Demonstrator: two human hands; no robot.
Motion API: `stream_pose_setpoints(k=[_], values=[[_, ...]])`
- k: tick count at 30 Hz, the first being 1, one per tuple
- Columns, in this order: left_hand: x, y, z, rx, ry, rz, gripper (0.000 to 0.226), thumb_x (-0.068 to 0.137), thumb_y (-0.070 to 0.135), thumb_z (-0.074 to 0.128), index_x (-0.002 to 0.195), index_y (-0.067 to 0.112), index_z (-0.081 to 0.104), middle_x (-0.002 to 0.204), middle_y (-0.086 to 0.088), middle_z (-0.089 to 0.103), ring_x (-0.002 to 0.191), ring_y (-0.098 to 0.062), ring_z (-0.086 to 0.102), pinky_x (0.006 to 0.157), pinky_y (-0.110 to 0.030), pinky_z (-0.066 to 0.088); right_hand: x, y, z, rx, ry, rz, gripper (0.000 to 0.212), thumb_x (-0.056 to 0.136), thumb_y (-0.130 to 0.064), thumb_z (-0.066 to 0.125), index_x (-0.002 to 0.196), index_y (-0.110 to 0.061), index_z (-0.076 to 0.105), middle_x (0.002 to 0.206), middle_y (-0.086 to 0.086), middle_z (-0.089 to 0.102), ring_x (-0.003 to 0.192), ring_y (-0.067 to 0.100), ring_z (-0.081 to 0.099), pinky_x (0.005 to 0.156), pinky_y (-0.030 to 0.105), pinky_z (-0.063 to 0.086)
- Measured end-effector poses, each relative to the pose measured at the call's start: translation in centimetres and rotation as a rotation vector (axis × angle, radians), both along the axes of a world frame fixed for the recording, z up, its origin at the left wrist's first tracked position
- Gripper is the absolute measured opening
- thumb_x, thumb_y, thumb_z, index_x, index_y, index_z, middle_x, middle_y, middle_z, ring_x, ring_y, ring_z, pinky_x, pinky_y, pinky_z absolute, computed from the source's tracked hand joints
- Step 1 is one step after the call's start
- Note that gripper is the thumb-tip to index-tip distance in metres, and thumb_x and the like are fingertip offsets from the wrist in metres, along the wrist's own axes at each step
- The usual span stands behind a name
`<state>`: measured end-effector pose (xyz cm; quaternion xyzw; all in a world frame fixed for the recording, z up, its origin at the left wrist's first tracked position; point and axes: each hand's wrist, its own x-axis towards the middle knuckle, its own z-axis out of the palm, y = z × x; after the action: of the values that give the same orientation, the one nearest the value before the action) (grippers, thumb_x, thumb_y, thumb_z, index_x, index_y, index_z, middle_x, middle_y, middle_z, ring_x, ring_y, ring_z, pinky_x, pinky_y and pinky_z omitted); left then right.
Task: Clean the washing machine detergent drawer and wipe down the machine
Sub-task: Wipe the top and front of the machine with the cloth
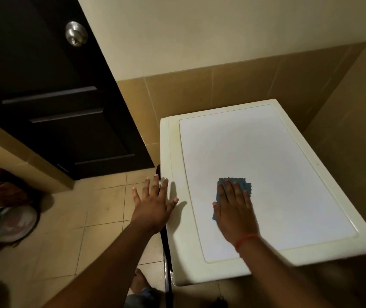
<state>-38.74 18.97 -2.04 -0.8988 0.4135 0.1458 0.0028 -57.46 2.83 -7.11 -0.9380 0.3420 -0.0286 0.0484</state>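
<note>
The washing machine (284, 121) shows its cream top with a white inset panel, standing in the tiled corner. A blue cloth (243, 184) lies on the panel near its front left. My right hand (235, 210) presses flat on the cloth with straight fingers, a red band at the wrist. My left hand (153, 203) is spread open at the machine's left edge, fingers straight, its thumb over the cream rim. The detergent drawer is out of sight.
A dark door (50, 103) with a silver knob (76, 34) stands to the left. A heap of laundry (1, 210) sits on the tiled floor at the far left. Tiled walls close in behind and to the right of the machine.
</note>
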Motion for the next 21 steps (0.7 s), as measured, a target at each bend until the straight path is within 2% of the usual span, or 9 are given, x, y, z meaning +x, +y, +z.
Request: stream_pose_setpoints(k=[1,4,5,8,12,16,19,20,21], values=[[0.3,0.3,-0.2,-0.002,0.001,0.008,0.072,0.097,0.064,0.014,0.155,0.027,-0.008,0.163,-0.005,-0.015,0.149,-0.027,-0.018,0.117,-0.061,-0.007,0.8,1.6,-0.1,0.027,-0.002,0.040,0.061,0.100,-0.040,0.027,0.155,-0.014,0.020,0.161,0.008,0.022,0.148,0.031,0.019,0.118,0.051,0.020],[1.6,1.5,-0.9,0.023,-0.005,0.026,0.073,0.095,0.065,0.011,0.155,0.029,-0.009,0.163,-0.004,-0.017,0.148,-0.028,-0.019,0.117,-0.062,-0.005,2.3,4.8,-0.1,0.025,0.013,0.359,0.059,0.102,-0.041,0.025,0.156,-0.018,0.017,0.162,0.005,0.018,0.150,0.027,0.013,0.119,0.049,0.021],[2.1,1.7,-1.1,0.026,-0.003,0.028,0.072,0.095,0.065,0.010,0.155,0.030,-0.009,0.163,-0.003,-0.018,0.148,-0.028,-0.019,0.117,-0.062,-0.006,2.8,4.5,0.0,0.012,0.012,0.365,0.058,0.102,-0.040,0.025,0.156,-0.019,0.017,0.162,0.004,0.019,0.150,0.025,0.014,0.120,0.048,0.020],[3.4,2.3,-1.6,0.016,0.001,0.014,0.071,0.095,0.065,0.010,0.154,0.031,-0.009,0.162,-0.003,-0.018,0.149,-0.027,-0.018,0.117,-0.061,-0.007,5.3,4.9,0.4,0.035,0.034,0.126,0.059,0.101,-0.040,0.023,0.156,-0.018,0.017,0.162,0.005,0.018,0.150,0.028,0.013,0.119,0.050,0.019],[5.9,3.4,-1.9,0.009,0.014,-0.015,0.070,0.096,0.065,0.010,0.154,0.031,-0.009,0.162,-0.002,-0.019,0.148,-0.026,-0.020,0.117,-0.060,-0.007,9.2,7.3,0.4,0.008,0.027,0.374,0.058,0.100,-0.040,0.028,0.154,-0.020,0.023,0.161,0.004,0.020,0.149,0.026,0.015,0.119,0.048,0.019],[9.5,3.8,-1.7,0.008,0.026,-0.041,0.070,0.096,0.064,0.011,0.155,0.031,-0.008,0.163,-0.002,-0.017,0.149,-0.027,-0.018,0.118,-0.059,-0.007,12.7,6.2,0.4,0.039,0.020,0.084,0.058,0.099,-0.039,0.029,0.154,-0.020,0.023,0.161,0.004,0.019,0.149,0.028,0.014,0.118,0.050,0.022],[12.3,4.3,-1.8,0.007,0.047,-0.081,0.070,0.096,0.065,0.010,0.155,0.031,-0.007,0.163,-0.003,-0.016,0.149,-0.027,-0.018,0.118,-0.060,-0.005,15.1,7.2,0.3,0.002,0.066,0.290,0.057,0.100,-0.038,0.029,0.154,-0.021,0.021,0.162,0.004,0.019,0.150,0.027,0.013,0.119,0.050,0.020],[13.2,4.4,-1.8,0.005,0.049,-0.100,0.070,0.096,0.065,0.010,0.155,0.030,-0.007,0.163,-0.003,-0.015,0.149,-0.027,-0.017,0.118,-0.060,-0.004,15.5,6.4,0.4,-0.005,0.083,0.291,0.056,0.101,-0.036,0.029,0.154,-0.021,0.021,0.161,0.004,0.020,0.149,0.027,0.015,0.119,0.049,0.020],[14.0,4.4,-1.7,0.005,0.045,-0.117,0.070,0.096,0.065,0.010,0.155,0.030,-0.006,0.163,-0.003,-0.015,0.149,-0.028,-0.016,0.118,-0.060,-0.003,15.8,5.4,0.6,0.012,0.078,0.199,0.056,0.101,-0.035,0.029,0.155,-0.020,0.020,0.161,0.004,0.020,0.149,0.028,0.017,0.119,0.049,0.022]])
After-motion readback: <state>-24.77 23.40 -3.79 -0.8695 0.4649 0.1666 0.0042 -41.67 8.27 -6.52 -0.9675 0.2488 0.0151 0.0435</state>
